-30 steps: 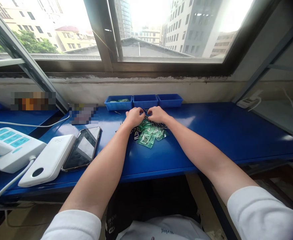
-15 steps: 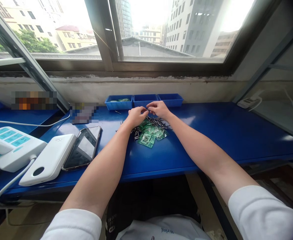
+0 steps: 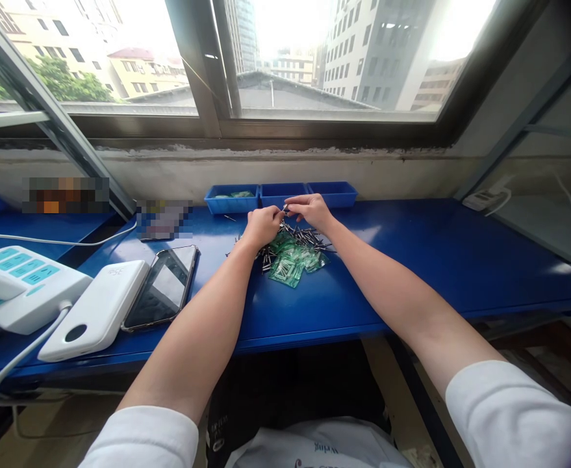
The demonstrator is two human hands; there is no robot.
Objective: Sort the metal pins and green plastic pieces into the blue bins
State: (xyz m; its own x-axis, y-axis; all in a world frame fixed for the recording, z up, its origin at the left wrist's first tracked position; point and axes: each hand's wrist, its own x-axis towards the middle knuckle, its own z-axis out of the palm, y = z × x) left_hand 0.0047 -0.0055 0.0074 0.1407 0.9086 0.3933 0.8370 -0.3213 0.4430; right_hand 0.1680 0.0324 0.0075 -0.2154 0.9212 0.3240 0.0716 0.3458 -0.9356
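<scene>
My left hand (image 3: pixel 264 227) and my right hand (image 3: pixel 309 211) meet fingertip to fingertip just in front of the blue bins. Both are closed in a pinch around a small dark piece (image 3: pixel 286 208), too small to name. Beneath them lies a loose heap of slim dark metal pieces, like screws or pins (image 3: pixel 309 236), partly hidden by my left hand. Small green clear packets (image 3: pixel 288 270) with thin pale pieces inside rest on the near side of that heap.
Three blue bins (image 3: pixel 285 201) line the wall, the left one holding green packets (image 3: pixel 239 194). A single thin piece (image 3: pixel 230 218) lies before it. Left on the blue table (image 3: pixel 436 260) are a phone (image 3: pixel 162 286), a white power bank (image 3: pixel 95 312) and a power strip (image 3: pixel 26 286) with cables.
Both hands have shifted slightly to the left, with the pinched fingertips still together. The heap and packets look unchanged.
</scene>
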